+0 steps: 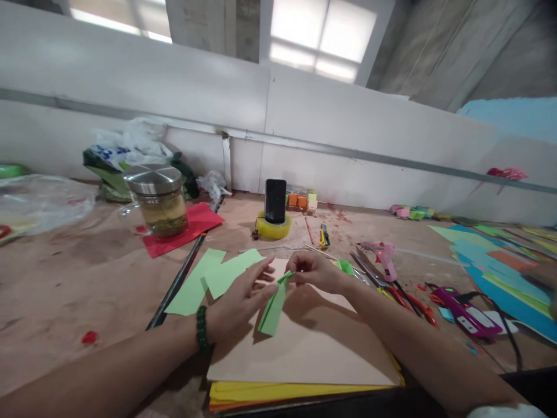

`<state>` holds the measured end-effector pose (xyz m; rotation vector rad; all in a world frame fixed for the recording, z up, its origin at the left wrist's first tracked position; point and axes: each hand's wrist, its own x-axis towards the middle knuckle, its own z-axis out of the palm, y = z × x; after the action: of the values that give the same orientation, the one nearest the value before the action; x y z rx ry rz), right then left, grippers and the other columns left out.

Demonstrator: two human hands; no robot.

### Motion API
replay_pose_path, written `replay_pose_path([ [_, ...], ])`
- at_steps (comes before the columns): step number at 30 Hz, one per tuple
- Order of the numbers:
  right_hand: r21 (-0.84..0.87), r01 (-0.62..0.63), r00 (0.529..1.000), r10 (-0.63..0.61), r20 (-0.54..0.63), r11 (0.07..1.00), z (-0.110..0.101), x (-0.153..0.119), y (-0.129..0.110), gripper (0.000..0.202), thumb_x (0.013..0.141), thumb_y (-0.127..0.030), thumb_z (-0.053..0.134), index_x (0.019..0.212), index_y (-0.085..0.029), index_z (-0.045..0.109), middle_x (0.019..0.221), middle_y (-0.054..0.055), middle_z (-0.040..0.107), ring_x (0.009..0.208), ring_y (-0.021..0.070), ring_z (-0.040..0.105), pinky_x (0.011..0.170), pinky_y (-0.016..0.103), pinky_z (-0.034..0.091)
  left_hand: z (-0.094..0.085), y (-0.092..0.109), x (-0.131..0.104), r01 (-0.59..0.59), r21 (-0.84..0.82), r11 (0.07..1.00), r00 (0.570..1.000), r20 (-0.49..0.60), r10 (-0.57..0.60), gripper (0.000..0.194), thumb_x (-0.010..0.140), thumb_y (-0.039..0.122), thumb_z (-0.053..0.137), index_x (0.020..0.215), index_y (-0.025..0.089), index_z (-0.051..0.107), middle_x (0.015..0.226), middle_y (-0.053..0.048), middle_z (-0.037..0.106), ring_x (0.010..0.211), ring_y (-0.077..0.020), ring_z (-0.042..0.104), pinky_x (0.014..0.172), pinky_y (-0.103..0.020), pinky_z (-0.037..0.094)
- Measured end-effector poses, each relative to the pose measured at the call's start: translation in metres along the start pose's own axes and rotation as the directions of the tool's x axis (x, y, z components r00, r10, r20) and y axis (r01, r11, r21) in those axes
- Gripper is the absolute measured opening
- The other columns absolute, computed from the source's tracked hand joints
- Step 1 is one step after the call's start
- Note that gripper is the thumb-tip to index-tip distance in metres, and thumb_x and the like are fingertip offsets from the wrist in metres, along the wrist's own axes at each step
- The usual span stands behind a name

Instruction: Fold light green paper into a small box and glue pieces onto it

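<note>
A narrow strip of light green paper [274, 312], folded lengthwise, slants over a stack of paper with a pale tan sheet [331, 354] on top. My right hand [315, 271] pinches the strip's upper end between thumb and fingertips. Beside the strip, my left hand [243, 299] has its fingers stretched out and apart, its thumb at the strip's left edge. Whether that thumb presses on the paper I cannot tell. Two flat light green sheets [198, 284] lie just left of my left hand, one overlapping the other.
A lidded glass mug [161, 206] stands on red paper [204, 223] at left. A phone [275, 200] leans upright in a yellow tape roll [273, 227]. Right of my hands are scissors [369, 267], a pink glue gun [385, 258], a purple device [467, 313] and coloured sheets [491, 273].
</note>
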<state>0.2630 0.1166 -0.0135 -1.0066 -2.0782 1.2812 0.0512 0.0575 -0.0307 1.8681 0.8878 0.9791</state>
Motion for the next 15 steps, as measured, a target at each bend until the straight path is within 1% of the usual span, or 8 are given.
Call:
replay_pose_path([
  [2, 0.091, 0.131, 0.987, -0.122, -0.102, 0.987, 0.002, -0.004, -0.007, 0.04, 0.069, -0.052, 0.073, 0.069, -0.018, 0.05, 0.072, 0.0, 0.055, 0.066, 0.0118, 0.053, 0.062, 0.026, 0.047, -0.002, 0.0, 0.005, 0.135, -0.204, 0.97, 0.974, 0.206, -0.092, 0.042, 0.089, 0.049, 0.048, 0.115, 0.015, 0.053, 0.102, -0.01, 0.062, 0.09, -0.0207, 0.062, 0.079, -0.036, 0.051],
  [3, 0.118, 0.185, 0.976, -0.168, -0.14, 0.976, 0.003, -0.006, -0.01, 0.041, 0.069, -0.052, 0.073, 0.068, -0.019, 0.05, 0.075, 0.001, 0.056, 0.07, 0.0129, 0.054, 0.065, 0.027, 0.048, -0.002, 0.001, 0.006, 0.193, -0.261, 0.946, 0.951, 0.287, -0.115, 0.043, 0.088, 0.054, 0.048, 0.105, 0.014, 0.056, 0.094, -0.008, 0.063, 0.083, -0.0194, 0.063, 0.075, -0.034, 0.051],
  [4, 0.129, 0.219, 0.966, -0.196, -0.171, 0.967, 0.005, -0.008, -0.013, 0.039, 0.07, -0.051, 0.073, 0.069, -0.019, 0.05, 0.079, 0.001, 0.056, 0.073, 0.0137, 0.055, 0.067, 0.028, 0.049, -0.002, 0.003, 0.006, 0.231, -0.286, 0.93, 0.935, 0.33, -0.131, 0.045, 0.087, 0.057, 0.049, 0.095, 0.014, 0.057, 0.087, -0.007, 0.062, 0.076, -0.0178, 0.062, 0.071, -0.033, 0.051],
  [6, 0.149, 0.23, 0.954, -0.192, -0.229, 0.962, 0.01, -0.011, -0.016, 0.035, 0.072, -0.048, 0.073, 0.077, -0.019, 0.053, 0.087, 0.002, 0.056, 0.077, 0.014, 0.056, 0.069, 0.029, 0.05, -0.001, 0.007, 0.006, 0.249, -0.273, 0.929, 0.936, 0.314, -0.158, 0.047, 0.084, 0.061, 0.051, 0.085, 0.014, 0.056, 0.075, -0.002, 0.058, 0.063, -0.0139, 0.057, 0.061, -0.028, 0.048],
  [8, 0.181, 0.192, 0.946, -0.133, -0.296, 0.965, 0.019, -0.015, -0.017, 0.037, 0.072, -0.044, 0.073, 0.094, -0.021, 0.054, 0.094, 0.003, 0.056, 0.076, 0.0132, 0.057, 0.067, 0.028, 0.05, 0.0, 0.01, 0.005, 0.232, -0.202, 0.952, 0.951, 0.251, -0.178, 0.044, 0.082, 0.059, 0.056, 0.089, 0.015, 0.056, 0.068, 0.002, 0.055, 0.058, -0.0118, 0.053, 0.053, -0.024, 0.044],
  [10, 0.222, 0.134, 0.951, -0.062, -0.304, 0.966, 0.03, -0.018, -0.015, 0.049, 0.07, -0.039, 0.074, 0.109, -0.022, 0.051, 0.094, 0.002, 0.056, 0.075, 0.0129, 0.057, 0.065, 0.027, 0.049, 0.001, 0.011, 0.005, 0.238, -0.121, 0.964, 0.955, 0.209, -0.21, 0.044, 0.078, 0.054, 0.062, 0.098, 0.016, 0.055, 0.067, 0.004, 0.054, 0.055, -0.0113, 0.051, 0.047, -0.021, 0.04],
  [12, 0.249, 0.095, 0.965, -0.027, -0.262, 0.964, 0.041, -0.02, -0.013, 0.052, 0.068, -0.034, 0.074, 0.112, -0.022, 0.049, 0.089, 0.001, 0.057, 0.074, 0.0134, 0.057, 0.064, 0.027, 0.049, 0.001, 0.009, 0.006, 0.216, -0.1, 0.971, 0.966, 0.169, -0.198, 0.048, 0.071, 0.052, 0.071, 0.099, 0.017, 0.054, 0.071, 0.003, 0.056, 0.059, -0.0121, 0.053, 0.048, -0.02, 0.04],
  [15, 0.273, 0.136, 0.952, -0.05, -0.3, 0.952, 0.05, -0.019, -0.012, 0.046, 0.069, -0.031, 0.07, 0.11, -0.023, 0.048, 0.087, 0.0, 0.059, 0.077, 0.0147, 0.058, 0.066, 0.027, 0.048, 0.0, 0.007, 0.009, 0.174, -0.188, 0.967, 0.979, 0.135, -0.15, 0.05, 0.068, 0.058, 0.071, 0.094, 0.017, 0.057, 0.079, 0.0, 0.059, 0.068, -0.0142, 0.055, 0.055, -0.022, 0.044],
])
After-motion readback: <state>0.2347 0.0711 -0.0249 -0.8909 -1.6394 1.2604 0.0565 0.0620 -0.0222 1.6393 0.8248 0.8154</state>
